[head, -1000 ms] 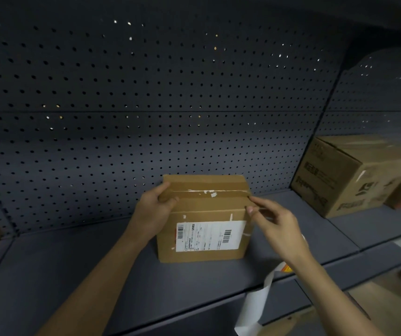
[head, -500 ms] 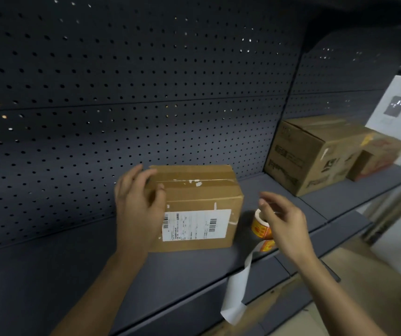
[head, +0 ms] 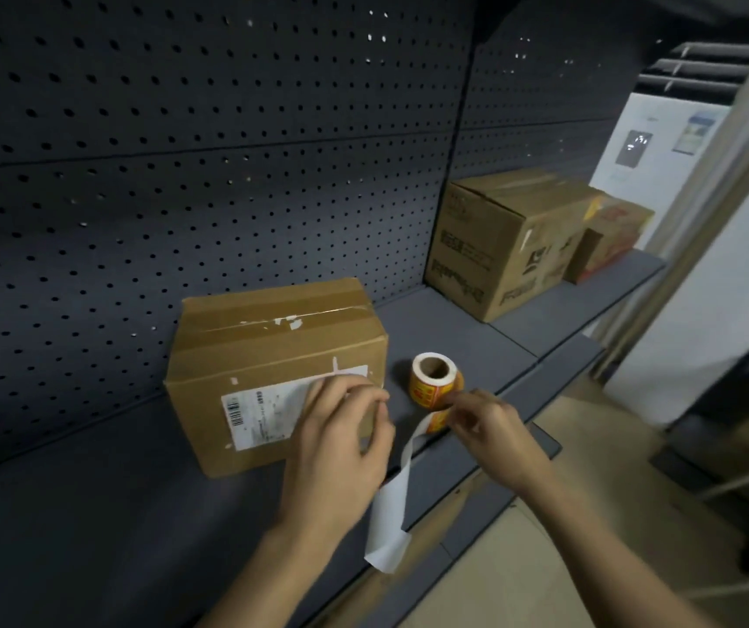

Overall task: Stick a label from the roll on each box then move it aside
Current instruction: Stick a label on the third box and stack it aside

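A taped brown cardboard box with a white shipping label on its front stands on the dark grey shelf. Just right of it stands the label roll, orange and yellow stickers on a white core. Its white backing strip trails over the shelf's front edge. My right hand pinches the strip at an orange label just below the roll. My left hand hovers in front of the box's right front corner, fingers loosely curled, holding nothing that I can see.
A larger printed cardboard box and a smaller orange-printed box stand further right on the same shelf. Perforated dark back panels close the rear. Beyond the shelf's right end are a white poster and pale floor.
My left hand came off the box's left side and moved to its right front corner. My right hand dropped from beside the roll onto the strip. The view swung right.
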Motion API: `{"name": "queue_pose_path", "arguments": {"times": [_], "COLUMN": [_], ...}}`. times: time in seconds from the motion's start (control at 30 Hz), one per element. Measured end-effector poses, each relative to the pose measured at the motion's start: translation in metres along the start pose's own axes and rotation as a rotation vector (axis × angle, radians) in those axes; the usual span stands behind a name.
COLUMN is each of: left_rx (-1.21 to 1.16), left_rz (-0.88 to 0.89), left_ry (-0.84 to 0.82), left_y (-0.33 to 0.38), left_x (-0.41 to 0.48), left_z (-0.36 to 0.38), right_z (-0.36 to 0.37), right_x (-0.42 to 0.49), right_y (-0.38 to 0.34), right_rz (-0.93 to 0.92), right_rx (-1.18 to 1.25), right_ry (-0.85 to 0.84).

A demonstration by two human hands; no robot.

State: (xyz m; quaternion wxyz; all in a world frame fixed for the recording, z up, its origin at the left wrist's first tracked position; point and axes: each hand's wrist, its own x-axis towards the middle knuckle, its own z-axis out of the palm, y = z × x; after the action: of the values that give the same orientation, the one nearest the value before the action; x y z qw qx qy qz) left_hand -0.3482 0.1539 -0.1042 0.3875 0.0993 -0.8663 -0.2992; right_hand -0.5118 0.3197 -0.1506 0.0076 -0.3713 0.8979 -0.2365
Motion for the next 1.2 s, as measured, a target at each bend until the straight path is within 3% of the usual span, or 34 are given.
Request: {"name": "queue_pose_path", "arguments": {"times": [0.3, 0.63, 0.87, 1.2], "left_rx": [-0.109, -0.21, -0.349, -0.396], "left_rz": [-0.33, -0.383, -0.524, -0.486], "left_ry": [-0.383, -0.403, -0.404, -0.439], "left_y": [-0.013, -0.021, -0.031, -0.034], "left_x": [-0.002, -0.001, -0.005, -0.006], "left_z": [0.062, 0.071, 0.07, 0.069], "right_z": [-0.004, 0.0, 0.009, 0.007], "right_x": [0.0, -0.001, -0.005, -0.013], "right_y": [-0.008, -0.019, -0.022, -0.027], "right_rz": [-0.069, -0.047, 0.002, 0.004], "right_rx": [0.023, 0.135, 0.295, 0.358], "right_ry": [-0.018, 0.015, 0.041, 0.006]}}
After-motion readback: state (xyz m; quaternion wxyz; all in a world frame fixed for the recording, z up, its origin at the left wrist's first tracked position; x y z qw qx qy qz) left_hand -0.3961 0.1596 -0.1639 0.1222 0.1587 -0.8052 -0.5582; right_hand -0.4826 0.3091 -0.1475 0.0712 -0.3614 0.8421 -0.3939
